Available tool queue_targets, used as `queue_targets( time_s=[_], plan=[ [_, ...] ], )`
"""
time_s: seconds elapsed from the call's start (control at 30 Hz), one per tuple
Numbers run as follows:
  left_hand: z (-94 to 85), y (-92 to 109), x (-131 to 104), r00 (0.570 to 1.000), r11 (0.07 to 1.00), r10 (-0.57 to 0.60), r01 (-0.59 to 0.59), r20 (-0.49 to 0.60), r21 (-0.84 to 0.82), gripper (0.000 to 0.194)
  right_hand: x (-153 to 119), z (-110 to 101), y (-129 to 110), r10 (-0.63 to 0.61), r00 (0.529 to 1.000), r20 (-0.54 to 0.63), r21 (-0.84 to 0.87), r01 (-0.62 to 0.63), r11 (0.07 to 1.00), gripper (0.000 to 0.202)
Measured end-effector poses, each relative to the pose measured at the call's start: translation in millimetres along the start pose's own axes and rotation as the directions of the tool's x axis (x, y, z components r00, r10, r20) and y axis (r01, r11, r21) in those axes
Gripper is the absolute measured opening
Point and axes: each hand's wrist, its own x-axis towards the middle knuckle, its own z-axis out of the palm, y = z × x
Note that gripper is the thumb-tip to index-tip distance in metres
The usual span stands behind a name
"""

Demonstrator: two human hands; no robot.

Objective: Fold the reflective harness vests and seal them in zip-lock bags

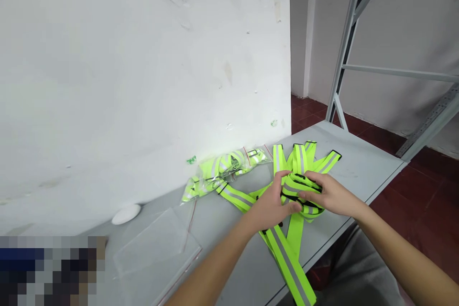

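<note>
Grey tabletop (pixel 358 162): loose straps (pixel 291 263), filled bags (pixel 219 167) near neon roll (pixel 296 184).

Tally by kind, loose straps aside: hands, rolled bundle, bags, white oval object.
Left hand and right hand: 2
Rolled strap bundle: 1
Filled clear bags: at least 2
Flat clear bags: at least 2
White oval object: 1
Total: at least 8

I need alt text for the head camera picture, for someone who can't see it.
A left hand and right hand hold a rolled bundle of neon yellow-green reflective strapping. Loose matching straps spread around it on a grey table; filled clear bags lie by a white wall.
</note>
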Motion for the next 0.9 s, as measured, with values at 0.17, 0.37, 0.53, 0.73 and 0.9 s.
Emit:
queue_targets(
  time_s=[0.17,0.37,0.53,0.73,0.9],
  plan=[
    [-30.4,-3,22,0.953,0.958,0.076,0.012,0.293,-0.286,0.081,9,-8,-7,-0.018,1.000,0.007,0.229,0.015,0.973,0.025],
    [-34.9,2,65,0.861,0.879,-0.047,0.277,0.507,-0.389,0.084,40,-41,-9,0.043,0.996,-0.078,0.400,-0.009,0.917,0.034],
    [-12.0,3,71,0.791,0.826,-0.026,0.361,0.611,-0.433,0.051,60,-66,8,0.096,0.975,-0.199,0.399,-0.009,0.917,0.031],
    [-15.5,-13,44,0.827,0.762,-0.125,0.434,0.549,-0.481,0.061,60,-72,37,0.051,0.932,-0.359,0.016,-0.048,0.999,0.034],
    [-50.6,-14,23,0.848,0.827,-0.132,0.379,0.513,-0.414,0.042,62,-65,46,0.025,0.915,-0.402,-0.090,-0.067,0.994,0.037]
  ],
)
